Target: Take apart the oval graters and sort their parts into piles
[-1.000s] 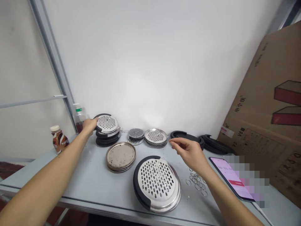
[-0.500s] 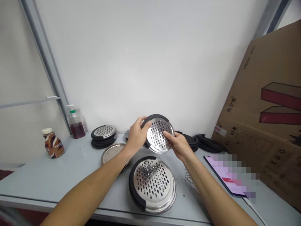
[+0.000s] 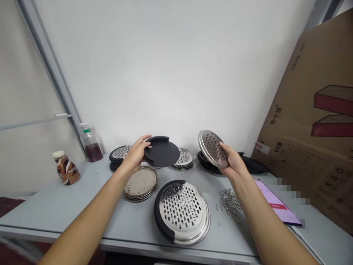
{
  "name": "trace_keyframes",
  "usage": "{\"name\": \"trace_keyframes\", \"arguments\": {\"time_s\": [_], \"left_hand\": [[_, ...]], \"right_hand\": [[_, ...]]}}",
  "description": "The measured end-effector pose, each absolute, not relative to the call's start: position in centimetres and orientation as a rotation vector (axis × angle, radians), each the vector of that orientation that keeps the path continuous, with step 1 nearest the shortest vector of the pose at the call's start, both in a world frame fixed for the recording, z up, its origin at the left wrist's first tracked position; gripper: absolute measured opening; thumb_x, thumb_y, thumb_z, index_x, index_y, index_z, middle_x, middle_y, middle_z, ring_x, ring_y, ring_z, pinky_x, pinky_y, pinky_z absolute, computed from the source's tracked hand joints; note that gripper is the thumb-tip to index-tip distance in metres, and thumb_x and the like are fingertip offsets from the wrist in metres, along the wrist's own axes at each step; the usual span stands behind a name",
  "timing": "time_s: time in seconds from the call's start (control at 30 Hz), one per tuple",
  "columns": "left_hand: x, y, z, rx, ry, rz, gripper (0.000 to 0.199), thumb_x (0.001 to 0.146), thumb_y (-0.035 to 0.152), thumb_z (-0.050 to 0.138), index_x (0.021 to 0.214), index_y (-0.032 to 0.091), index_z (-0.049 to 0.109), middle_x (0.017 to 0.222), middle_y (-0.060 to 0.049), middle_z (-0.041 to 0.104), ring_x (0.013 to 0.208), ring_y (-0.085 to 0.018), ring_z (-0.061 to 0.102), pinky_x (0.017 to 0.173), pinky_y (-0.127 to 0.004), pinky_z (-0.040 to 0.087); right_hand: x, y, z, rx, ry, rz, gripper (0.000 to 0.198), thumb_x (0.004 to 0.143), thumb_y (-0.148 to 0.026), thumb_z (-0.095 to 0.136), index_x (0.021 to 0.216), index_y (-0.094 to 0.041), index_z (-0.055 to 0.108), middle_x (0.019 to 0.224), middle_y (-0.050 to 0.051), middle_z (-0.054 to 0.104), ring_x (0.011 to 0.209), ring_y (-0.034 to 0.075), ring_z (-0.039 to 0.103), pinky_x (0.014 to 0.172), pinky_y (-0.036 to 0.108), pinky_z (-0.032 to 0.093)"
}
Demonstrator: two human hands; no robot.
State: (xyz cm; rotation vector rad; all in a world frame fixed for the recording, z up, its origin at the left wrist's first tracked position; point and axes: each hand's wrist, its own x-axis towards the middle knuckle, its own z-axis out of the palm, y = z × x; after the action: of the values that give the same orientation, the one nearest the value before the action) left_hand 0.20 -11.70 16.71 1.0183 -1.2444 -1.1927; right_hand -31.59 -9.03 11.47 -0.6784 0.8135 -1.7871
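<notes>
My left hand (image 3: 137, 152) grips a round black holder (image 3: 162, 152) with a raised rim along one side, its fingers closed at the holder's left edge. On the right, my right hand (image 3: 233, 160) pinches a round metal grater disc (image 3: 211, 147), tilted and held above the table. Below and between the hands lies a larger grater disc (image 3: 182, 208) with a black rim on its left side. A stack of plain round metal plates (image 3: 140, 182) sits under my left hand. Behind it is a stack of perforated discs (image 3: 184, 158).
Black-rimmed graters (image 3: 120, 152) are piled at the back left, black holders (image 3: 252, 165) at the back right. Loose metal rings (image 3: 231, 203) lie near a lit phone (image 3: 277, 206). Two bottles, one brown (image 3: 65, 169), one clear (image 3: 91, 145), stand left. A cardboard box (image 3: 311, 147) leans right.
The metal disc and black holder, together before, are now apart. My left hand has moved left with the holder, my right hand right and slightly up with the disc.
</notes>
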Motion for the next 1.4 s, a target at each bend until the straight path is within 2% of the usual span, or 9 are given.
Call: {"name": "trace_keyframes", "arguments": {"time_s": [0.17, 0.3, 0.5, 0.67, 0.97, 1.07, 1.13, 1.23, 1.4], "left_hand": [[-1.2, -7.8, 15.5, 0.936, -1.398, -1.561, 0.028, 0.076, 0.025, 0.066, 0.104, 0.021, 0.068, 0.083, -0.002, 0.064, 0.062, -0.012, 0.060, 0.054, -0.021, 0.049], [-1.1, -4.6, 13.8, 0.973, -1.479, -1.602, 0.028, 0.081, 0.034, 0.064, 0.108, 0.026, 0.067, 0.085, -0.002, 0.066, 0.071, -0.015, 0.064, 0.056, -0.021, 0.049], [-0.2, -2.2, 13.2, 1.218, -1.934, -1.129, 0.038, 0.085, 0.050, 0.057, 0.119, 0.035, 0.065, 0.093, -0.001, 0.071, 0.084, -0.022, 0.067, 0.070, -0.029, 0.053], [0.1, -2.7, 13.4, 1.225, -2.177, -0.727, 0.034, 0.086, 0.051, 0.055, 0.112, 0.036, 0.071, 0.106, -0.001, 0.073, 0.101, -0.026, 0.066, 0.087, -0.032, 0.049], [0.6, -3.0, 13.4, 1.245, -2.360, -0.716, 0.038, 0.090, 0.054, 0.048, 0.116, 0.036, 0.068, 0.105, -0.001, 0.074, 0.093, -0.025, 0.068, 0.079, -0.030, 0.047], [0.7, -3.0, 14.0, 1.300, -2.380, -0.548, 0.040, 0.091, 0.055, 0.046, 0.116, 0.034, 0.068, 0.092, -0.002, 0.073, 0.083, -0.025, 0.067, 0.074, -0.032, 0.047], [0.3, -3.2, 14.5, 1.349, -2.308, -0.303, 0.043, 0.087, 0.056, 0.054, 0.123, 0.033, 0.064, 0.089, -0.004, 0.070, 0.083, -0.027, 0.066, 0.077, -0.036, 0.047], [-1.0, -4.1, 14.9, 1.149, -2.217, -0.201, 0.069, 0.076, 0.049, 0.071, 0.140, 0.035, 0.047, 0.119, -0.007, 0.062, 0.112, -0.031, 0.058, 0.096, -0.043, 0.043], [-4.8, -6.7, 14.5, 0.660, -1.961, -0.935, 0.100, 0.075, 0.044, 0.076, 0.153, 0.030, 0.015, 0.154, -0.013, 0.033, 0.137, -0.030, 0.038, 0.109, -0.044, 0.038]], "right_hand": [[-32.0, -9.8, 10.7, -0.596, 0.829, -1.867, 0.018, 0.075, -0.012, 0.060, 0.090, -0.022, 0.064, 0.078, 0.000, 0.074, 0.079, 0.021, 0.072, 0.078, 0.040, 0.062], [-31.2, -9.2, 11.1, -0.518, 0.804, -1.853, 0.028, 0.075, -0.009, 0.057, 0.098, -0.022, 0.064, 0.083, -0.001, 0.075, 0.075, 0.019, 0.071, 0.074, 0.037, 0.062], [-28.6, -8.1, 11.5, -0.498, 0.765, -1.670, 0.022, 0.076, -0.009, 0.057, 0.093, -0.021, 0.065, 0.084, 0.001, 0.075, 0.075, 0.019, 0.071, 0.071, 0.034, 0.062], [-27.5, -8.5, 10.7, -0.525, 0.848, -1.598, 0.015, 0.079, -0.012, 0.057, 0.089, -0.018, 0.065, 0.080, 0.005, 0.075, 0.075, 0.021, 0.072, 0.070, 0.035, 0.063], [-25.8, -7.6, 11.1, -0.526, 0.858, -1.716, 0.028, 0.078, -0.005, 0.057, 0.100, -0.016, 0.070, 0.088, 0.004, 0.076, 0.086, 0.018, 0.072, 0.080, 0.028, 0.061], [-25.6, -7.3, 11.3, -0.581, 0.851, -1.715, 0.033, 0.080, -0.006, 0.056, 0.109, -0.018, 0.068, 0.087, 0.004, 0.076, 0.084, 0.018, 0.072, 0.078, 0.028, 0.061], [-25.7, -7.1, 11.4, -0.613, 0.852, -1.710, 0.037, 0.081, -0.006, 0.056, 0.114, -0.020, 0.066, 0.086, 0.003, 0.076, 0.082, 0.017, 0.072, 0.075, 0.027, 0.061], [-25.6, -6.8, 11.7, -0.617, 0.794, -1.634, 0.033, 0.082, -0.007, 0.057, 0.112, -0.017, 0.066, 0.090, 0.005, 0.076, 0.082, 0.016, 0.072, 0.074, 0.023, 0.061], [-24.5, -6.0, 11.9, -0.603, 0.638, -1.553, 0.017, 0.082, -0.012, 0.065, 0.099, -0.014, 0.070, 0.095, 0.005, 0.075, 0.082, 0.013, 0.069, 0.075, 0.020, 0.059]]}}
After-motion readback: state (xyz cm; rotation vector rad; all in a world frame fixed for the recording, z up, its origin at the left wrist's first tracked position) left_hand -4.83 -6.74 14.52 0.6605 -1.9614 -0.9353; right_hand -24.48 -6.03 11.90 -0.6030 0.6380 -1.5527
